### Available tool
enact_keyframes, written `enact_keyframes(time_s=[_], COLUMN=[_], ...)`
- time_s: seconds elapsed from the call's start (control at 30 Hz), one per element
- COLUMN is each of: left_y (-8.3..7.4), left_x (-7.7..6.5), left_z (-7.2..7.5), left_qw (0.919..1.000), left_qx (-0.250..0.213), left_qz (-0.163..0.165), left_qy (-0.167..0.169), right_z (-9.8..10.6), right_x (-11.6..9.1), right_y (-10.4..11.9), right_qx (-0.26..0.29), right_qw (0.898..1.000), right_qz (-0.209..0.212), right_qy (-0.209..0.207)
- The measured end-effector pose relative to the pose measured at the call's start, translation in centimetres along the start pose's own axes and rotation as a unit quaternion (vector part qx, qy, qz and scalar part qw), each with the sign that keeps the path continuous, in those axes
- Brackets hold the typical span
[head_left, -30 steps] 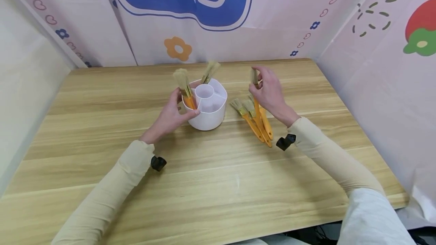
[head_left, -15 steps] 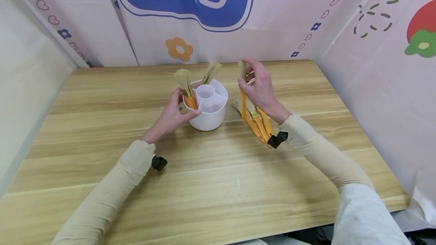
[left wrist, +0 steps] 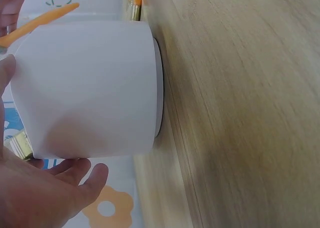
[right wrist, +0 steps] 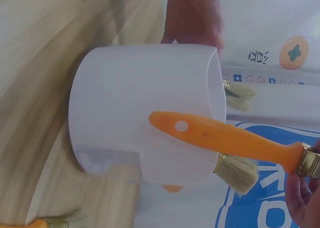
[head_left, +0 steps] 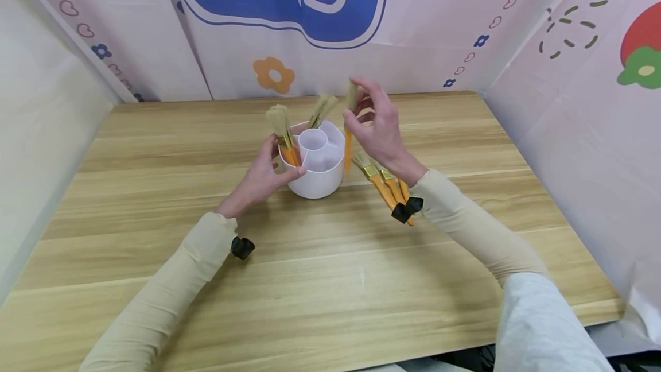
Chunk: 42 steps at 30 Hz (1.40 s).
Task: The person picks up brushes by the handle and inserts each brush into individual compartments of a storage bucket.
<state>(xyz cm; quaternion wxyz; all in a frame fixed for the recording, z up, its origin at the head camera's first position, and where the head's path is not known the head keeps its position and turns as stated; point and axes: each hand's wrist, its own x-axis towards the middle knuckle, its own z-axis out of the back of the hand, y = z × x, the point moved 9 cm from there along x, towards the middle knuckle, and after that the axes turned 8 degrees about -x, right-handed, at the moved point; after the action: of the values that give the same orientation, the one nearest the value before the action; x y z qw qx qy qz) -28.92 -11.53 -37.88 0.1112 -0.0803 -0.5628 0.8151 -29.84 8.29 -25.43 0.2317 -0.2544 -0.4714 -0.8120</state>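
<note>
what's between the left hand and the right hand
In the head view: the white divided holder with brushes in it, held by the left hand, then the orange-handled brush pinched in the right hand.

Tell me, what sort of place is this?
Perhaps a makeshift booth for tabletop work: pale printed sheets stand around a wood-grain table, where orange-handled brushes lie beside a white holder.

A wooden table (head_left: 310, 291) carries a white holder (head_left: 317, 183) and orange-handled brushes (head_left: 382, 189).
</note>
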Motion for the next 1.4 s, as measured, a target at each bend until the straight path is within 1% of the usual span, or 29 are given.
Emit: enact_keyframes(time_s=[0.17, 0.37, 0.53, 0.67, 0.87, 0.9, 1.03, 1.1, 1.13, 1.27, 1.4], left_y=[-0.1, 0.1, 0.3, 0.2, -0.1, -0.6, -0.4, -0.3, 0.2, 0.4, 0.5], left_x=[0.0, 0.2, 0.2, 0.2, 0.2, -0.1, 0.0, -0.1, 0.2, 0.1, 0.1], left_z=[0.0, 0.0, 0.0, 0.0, 0.0, -0.1, 0.0, 0.0, 0.0, 0.0, 0.0], left_qw=[1.0, 1.0, 1.0, 1.0, 1.0, 1.0, 1.0, 1.0, 1.0, 1.0, 1.0], left_qx=[0.001, 0.004, 0.006, 0.005, -0.001, -0.004, -0.007, -0.005, -0.003, -0.001, -0.001], left_qz=[-0.002, -0.002, 0.0, -0.002, -0.007, -0.005, -0.002, 0.0, -0.001, 0.0, -0.001], left_qy=[0.0, 0.0, 0.0, -0.001, -0.001, 0.001, 0.0, -0.001, -0.003, -0.003, -0.003], right_z=[0.0, 0.0, 0.0, 0.2, 0.6, 0.6, -0.3, -1.1, -1.5, -3.0, -4.1], right_x=[0.2, 0.2, 0.3, 0.4, 0.4, 0.4, -0.1, -0.5, -0.7, -1.6, -2.3], right_y=[0.9, 1.5, 1.8, 2.2, 2.9, 3.0, 3.0, 3.0, 3.0, 3.1, 3.4], right_qx=[0.023, 0.037, 0.064, 0.094, 0.141, 0.143, 0.125, 0.108, 0.1, 0.072, 0.051], right_qw=[0.999, 0.999, 0.997, 0.993, 0.984, 0.983, 0.984, 0.985, 0.985, 0.984, 0.981], right_qz=[0.021, 0.034, 0.041, 0.054, 0.081, 0.084, 0.107, 0.123, 0.132, 0.164, 0.188], right_qy=[-0.012, -0.018, -0.024, -0.037, -0.07, -0.073, -0.069, -0.057, -0.051, -0.026, -0.008])
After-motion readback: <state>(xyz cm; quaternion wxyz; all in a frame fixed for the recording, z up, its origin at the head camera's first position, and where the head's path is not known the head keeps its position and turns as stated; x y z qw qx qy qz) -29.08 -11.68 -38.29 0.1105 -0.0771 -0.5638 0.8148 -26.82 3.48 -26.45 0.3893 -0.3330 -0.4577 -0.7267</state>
